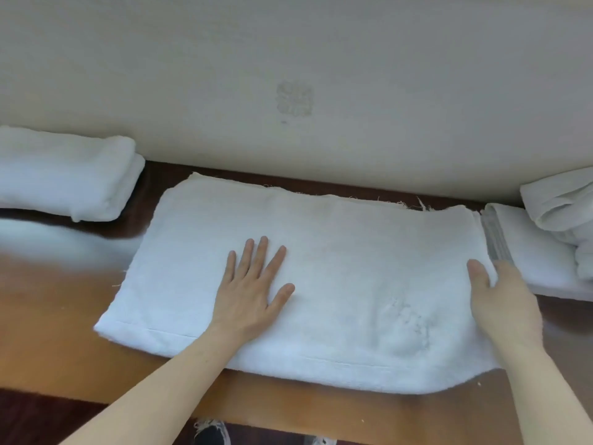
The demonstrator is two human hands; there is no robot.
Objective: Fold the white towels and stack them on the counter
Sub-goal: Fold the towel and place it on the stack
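Observation:
A white towel (337, 252), folded into a wide rectangle, lies flat across the middle of the wooden counter (57, 348). My left hand (253, 290) presses flat on its left-centre with fingers spread. My right hand (503, 297) is at the towel's right edge, thumb on top and fingers tucked round the edge, out of sight. A stack of folded white towels (67, 175) sits at the back left. At the right lies a folded towel (539, 261) with a loose crumpled towel (564, 203) on top.
A pale wall (288, 75) runs right behind the counter. The counter's front edge is near me, with shoes (211, 433) visible on the floor below. Bare wood shows at the front left.

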